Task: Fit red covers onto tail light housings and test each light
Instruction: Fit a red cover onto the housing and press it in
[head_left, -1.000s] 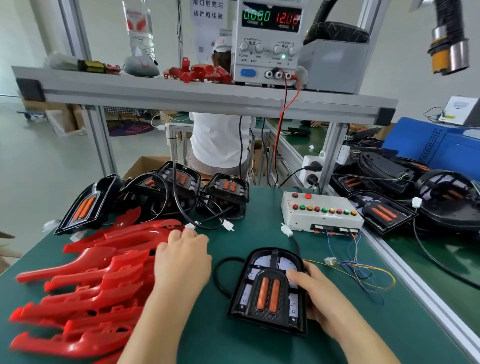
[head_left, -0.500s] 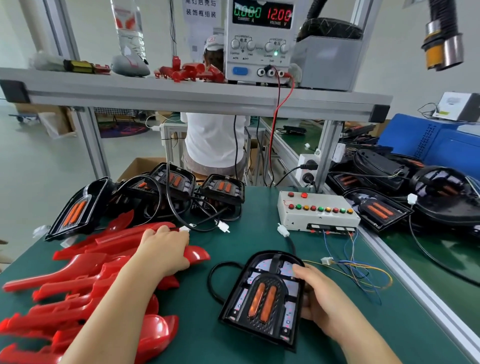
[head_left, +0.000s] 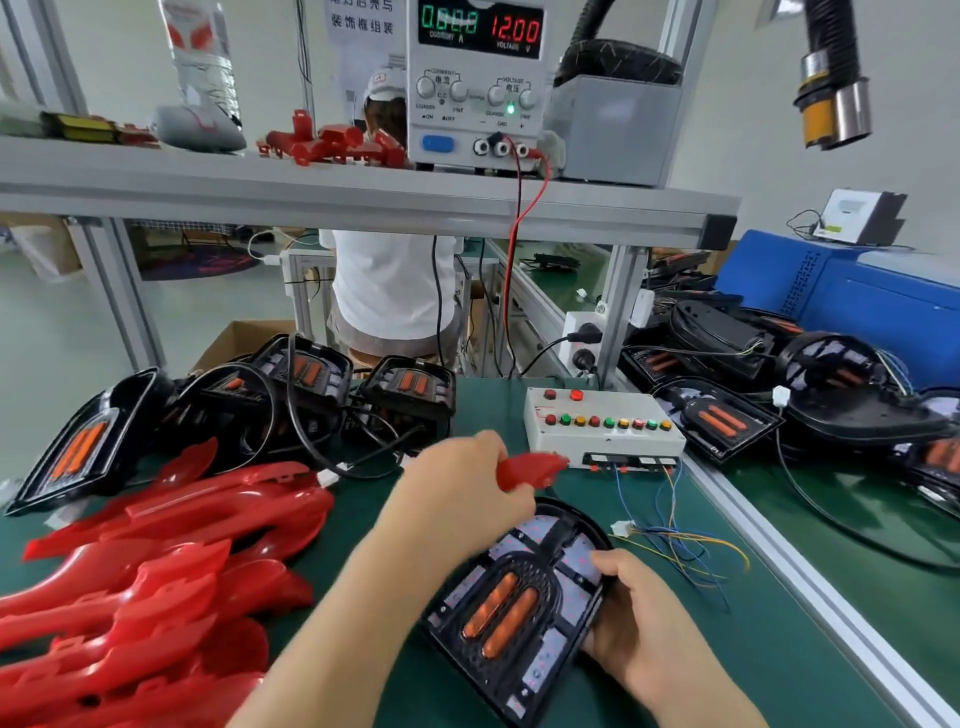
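A black tail light housing (head_left: 519, 608) with two orange bars lies tilted on the green bench near the front. My right hand (head_left: 631, 618) grips its right edge. My left hand (head_left: 462, 493) holds a red cover (head_left: 530, 469) just above the housing's far end; most of the cover is hidden behind the hand. A pile of red covers (head_left: 156, 566) lies at the left. The white test box (head_left: 602, 426) with coloured buttons sits behind the housing, with loose wires and a white connector (head_left: 621, 528) trailing from it.
Several black housings (head_left: 306, 395) with cables stand at the back left, more (head_left: 722, 421) lie on the right-hand bench. A power supply (head_left: 478, 83) reading 12.00 sits on the shelf above. A person in white stands behind the bench. An aluminium rail (head_left: 810, 587) edges the bench at right.
My left hand lifted one red cover off the pile and carried it right, over the housing. My right hand kept its grip while the housing tilted a little.
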